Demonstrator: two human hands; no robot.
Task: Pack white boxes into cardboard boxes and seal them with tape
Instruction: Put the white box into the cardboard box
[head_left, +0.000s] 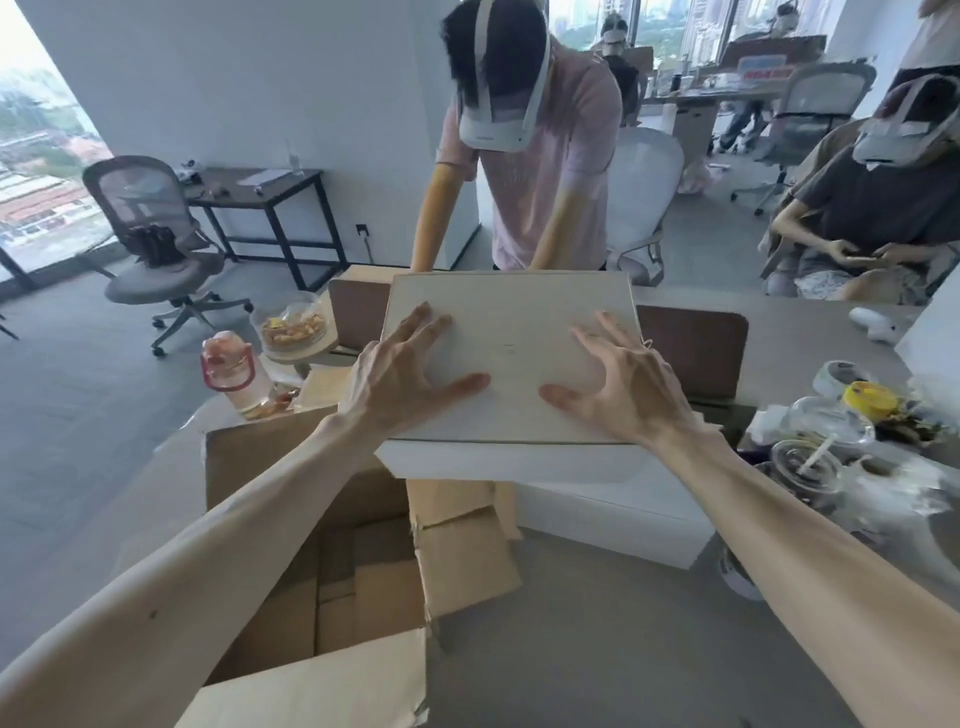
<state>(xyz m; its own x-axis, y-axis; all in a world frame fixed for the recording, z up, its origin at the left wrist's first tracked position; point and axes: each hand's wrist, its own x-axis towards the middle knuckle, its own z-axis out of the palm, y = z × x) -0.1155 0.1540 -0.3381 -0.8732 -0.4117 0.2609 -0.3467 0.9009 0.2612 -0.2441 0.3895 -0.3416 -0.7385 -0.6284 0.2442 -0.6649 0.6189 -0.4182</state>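
Note:
A large flat white box (511, 332) lies on top of a stack of white boxes (613, 509) at the middle of the table. My left hand (400, 379) rests flat on its lid at the left, fingers spread. My right hand (618, 384) hovers over or touches the lid at the right, fingers spread and slightly bent. An open cardboard box (311, 571) stands at the lower left, its flaps up and its inside bare cardboard. No tape is in view.
A person in a headset leans on a cardboard box (358, 312) across the table. A pink water bottle (234, 374) and a snack jar (293, 325) stand at the left. Cups and clutter (831, 431) crowd the right. A grey tabletop (597, 649) lies near me.

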